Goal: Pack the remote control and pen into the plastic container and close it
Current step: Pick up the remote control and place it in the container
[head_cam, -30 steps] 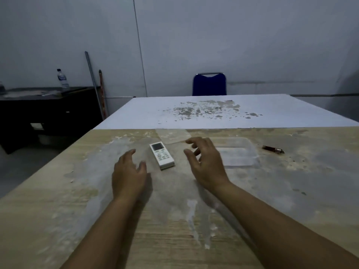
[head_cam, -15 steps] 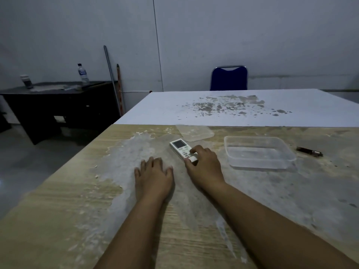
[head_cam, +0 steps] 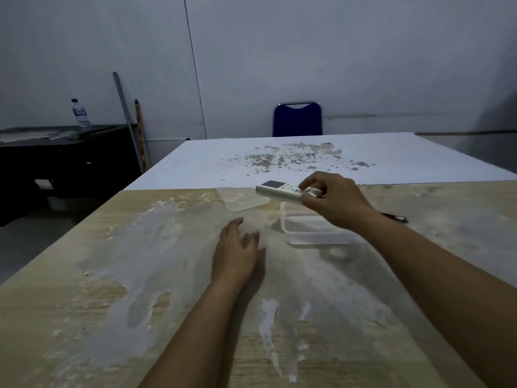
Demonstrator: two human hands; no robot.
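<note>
My right hand holds the white remote control by its near end, lifted off the table above the far edge of the clear plastic container. The container stands open and nothing shows inside it. Its clear lid lies flat just beyond and to the left. The dark pen lies on the table to the right, partly hidden behind my right forearm. Flat on the table, left of the container, rests my left hand, fingers apart and holding nothing.
The wooden table is smeared with white patches. A white table adjoins its far edge, with a blue chair behind it. A dark desk with a water bottle stands at the left wall.
My right hand closed on the remote, lifted it from the table and carried it right, over the container. My left hand stayed flat on the table.
</note>
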